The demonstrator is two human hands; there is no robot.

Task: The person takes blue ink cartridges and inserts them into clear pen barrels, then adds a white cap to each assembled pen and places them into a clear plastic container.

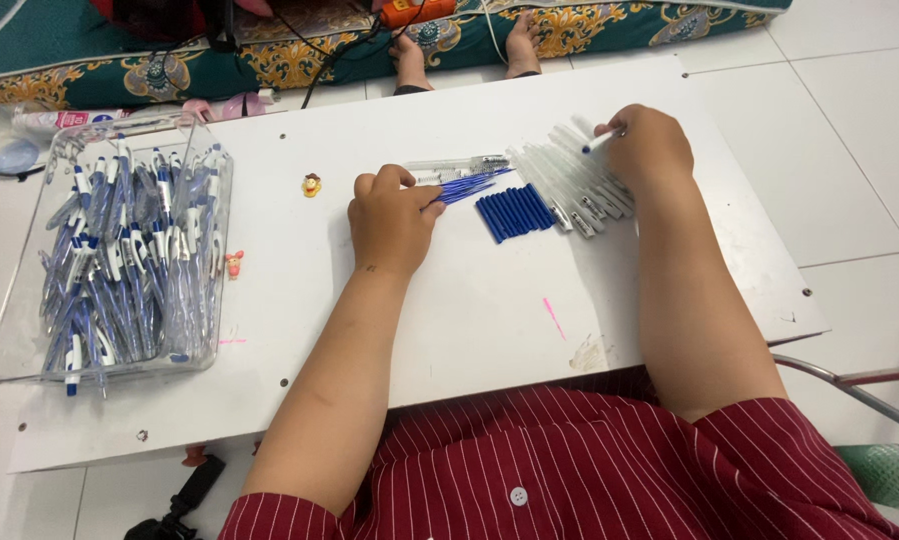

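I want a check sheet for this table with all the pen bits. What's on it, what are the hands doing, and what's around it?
Surface: white board lying on a tiled floor; a pink mark and a scuff near the front edge.
Job's things: blue refills, a row of blue caps, clear pen barrels, and a clear tray full of finished pens.
Clutter: two tiny toy figures.
Hands: left hand pinches the refills; right hand holds one pen part at the barrels.
Cables: black cable at the far edge.
Surroundings: patterned green cushion, another person's feet, a metal bar on the right.
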